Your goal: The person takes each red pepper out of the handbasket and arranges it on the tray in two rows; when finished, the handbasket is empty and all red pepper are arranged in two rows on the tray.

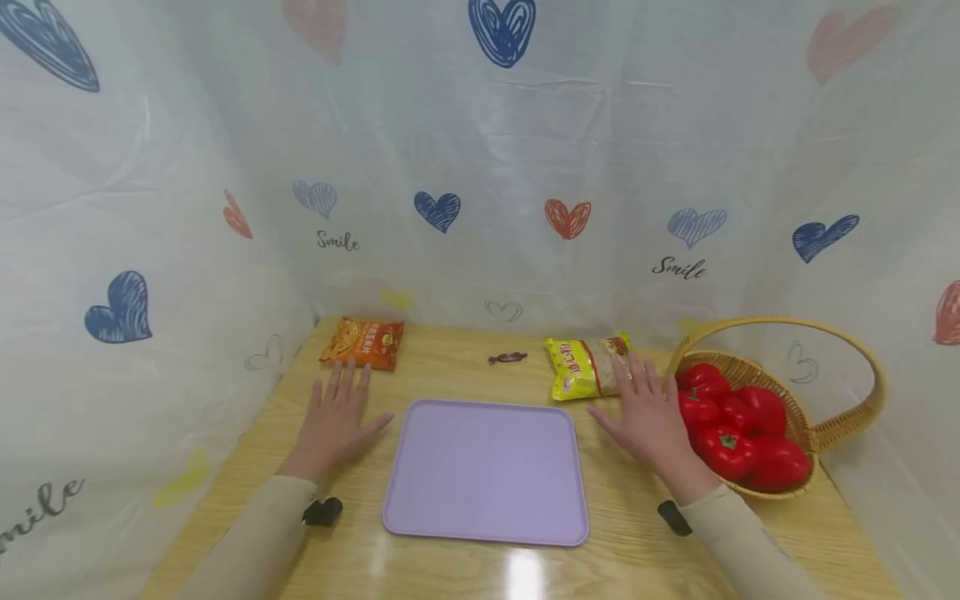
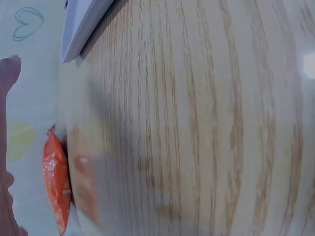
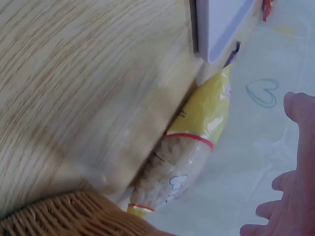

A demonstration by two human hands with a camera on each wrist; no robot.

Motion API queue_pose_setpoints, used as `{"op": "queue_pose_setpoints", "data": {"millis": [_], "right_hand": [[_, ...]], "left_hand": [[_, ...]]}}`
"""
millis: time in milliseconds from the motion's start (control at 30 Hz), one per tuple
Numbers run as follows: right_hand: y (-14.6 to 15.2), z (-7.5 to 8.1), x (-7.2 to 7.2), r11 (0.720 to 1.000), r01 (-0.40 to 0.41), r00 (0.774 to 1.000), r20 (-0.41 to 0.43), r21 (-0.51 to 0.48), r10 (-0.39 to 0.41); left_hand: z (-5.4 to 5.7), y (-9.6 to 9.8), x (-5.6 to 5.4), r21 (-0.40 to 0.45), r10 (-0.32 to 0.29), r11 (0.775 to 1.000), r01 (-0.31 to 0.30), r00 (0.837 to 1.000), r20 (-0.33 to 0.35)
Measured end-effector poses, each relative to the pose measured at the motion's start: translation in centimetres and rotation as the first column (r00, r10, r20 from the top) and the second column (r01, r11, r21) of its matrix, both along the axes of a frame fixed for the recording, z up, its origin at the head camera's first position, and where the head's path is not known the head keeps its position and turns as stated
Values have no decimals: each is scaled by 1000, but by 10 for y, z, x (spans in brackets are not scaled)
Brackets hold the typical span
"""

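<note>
My left hand (image 1: 336,423) and right hand (image 1: 651,421) are flanking the tray (image 1: 486,475), fingers spread, holding nothing.
Past the tray's far-left corner, the orange bag (image 1: 364,344) is lying nearer my left; past its far-right, the yellow bag (image 1: 574,367) is stretching sideways, nearer my right.

1. Left hand (image 2: 3,142) at the left edge, thumb uppermost!
2. Right of it in view, a shiny orange packet (image 2: 56,177), its reflection (image 2: 84,182) on the table (image 2: 192,118).
3. Up top, the pale tray (image 2: 84,24) pokes a corner in.
4. Behind hand and packet, a curtain (image 2: 32,88) with a heart outline (image 2: 26,23).
5. Far right, glare (image 2: 310,65).
</note>
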State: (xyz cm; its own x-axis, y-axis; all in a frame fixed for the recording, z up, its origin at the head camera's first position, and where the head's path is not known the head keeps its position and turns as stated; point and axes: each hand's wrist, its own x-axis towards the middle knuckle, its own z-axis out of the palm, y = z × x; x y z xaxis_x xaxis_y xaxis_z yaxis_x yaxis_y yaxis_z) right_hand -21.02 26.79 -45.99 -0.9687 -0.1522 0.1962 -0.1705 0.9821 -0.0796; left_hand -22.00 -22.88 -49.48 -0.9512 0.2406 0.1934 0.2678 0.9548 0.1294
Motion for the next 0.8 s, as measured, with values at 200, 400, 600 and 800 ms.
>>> {"op": "queue_pose_setpoints", "data": {"millis": [200, 400, 600, 800], "right_hand": [[10, 10, 12, 1000, -13, 1000, -28, 4, 13], [24, 18, 23, 999, -33, 997, -76, -9, 33], [40, 24, 34, 998, -34, 993, -114, -45, 29], [57, 28, 44, 997, -14, 994, -112, -72, 6]], "left_hand": [[0, -2, 1, 53, -55, 997, 55, 998, 5], [-3, -5, 1, 165, -95, 982, 90, 995, 21], [-6, -6, 2, 316, -137, 943, 106, 987, 80], [-11, -5, 7, 465, -168, 883, 63, 967, 189]]}}
